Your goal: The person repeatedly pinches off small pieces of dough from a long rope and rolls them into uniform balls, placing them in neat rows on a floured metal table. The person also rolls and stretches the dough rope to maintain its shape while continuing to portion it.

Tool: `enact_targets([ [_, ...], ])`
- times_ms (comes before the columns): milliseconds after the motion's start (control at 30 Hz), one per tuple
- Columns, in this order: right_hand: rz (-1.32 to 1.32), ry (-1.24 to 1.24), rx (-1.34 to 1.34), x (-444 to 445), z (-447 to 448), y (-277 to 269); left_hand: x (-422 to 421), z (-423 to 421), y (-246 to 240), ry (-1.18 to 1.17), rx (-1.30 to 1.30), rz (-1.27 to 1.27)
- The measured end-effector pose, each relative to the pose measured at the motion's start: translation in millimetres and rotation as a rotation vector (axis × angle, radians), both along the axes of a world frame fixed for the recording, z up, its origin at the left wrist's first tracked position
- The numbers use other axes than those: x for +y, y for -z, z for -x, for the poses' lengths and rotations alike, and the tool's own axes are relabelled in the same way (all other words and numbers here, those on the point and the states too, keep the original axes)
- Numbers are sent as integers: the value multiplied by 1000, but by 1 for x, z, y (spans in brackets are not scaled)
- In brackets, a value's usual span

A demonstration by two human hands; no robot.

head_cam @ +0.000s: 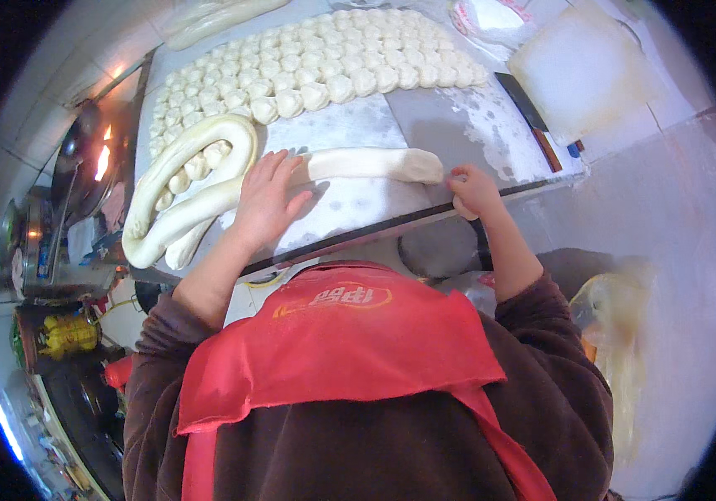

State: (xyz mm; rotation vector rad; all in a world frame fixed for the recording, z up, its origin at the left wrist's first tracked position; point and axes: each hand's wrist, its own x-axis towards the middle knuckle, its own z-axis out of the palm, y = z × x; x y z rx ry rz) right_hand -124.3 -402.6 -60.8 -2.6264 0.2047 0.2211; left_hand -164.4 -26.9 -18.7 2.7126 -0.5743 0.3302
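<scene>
A long, thick rope of pale dough (358,165) lies across the floured worktop (358,216) before me. On the left it doubles back in a big loop. My left hand (270,197) rests over the rope, fingers across its top and thumb on the near side. Just past the rope's cut right end is my right hand (474,191), its fingers pinched together. A small pale lump, apparently dough (464,210), shows under that hand, partly hidden by it. Rows of small dough pieces (333,59) cover the far part of the worktop, and some sit inside the loop.
At the right edge lies a cleaver (521,103) with a brown handle, beside a pale square board (583,75). A bag of white powder (492,15) stands at the back right. More dough (220,25) lies behind. Flames (103,160) rise by a wok at left.
</scene>
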Motion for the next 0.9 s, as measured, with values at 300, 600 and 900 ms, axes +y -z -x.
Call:
enact_targets([
  [300,-252,-179,-616,67,-19,-44,-8,-13,29,-24,144,-173],
  [600,-56,-505,162,64,-87,-15,10,-18,35,51,176,-106],
  [900,246,-447,12,75,-70,4,-11,-25,54,152,3,175],
])
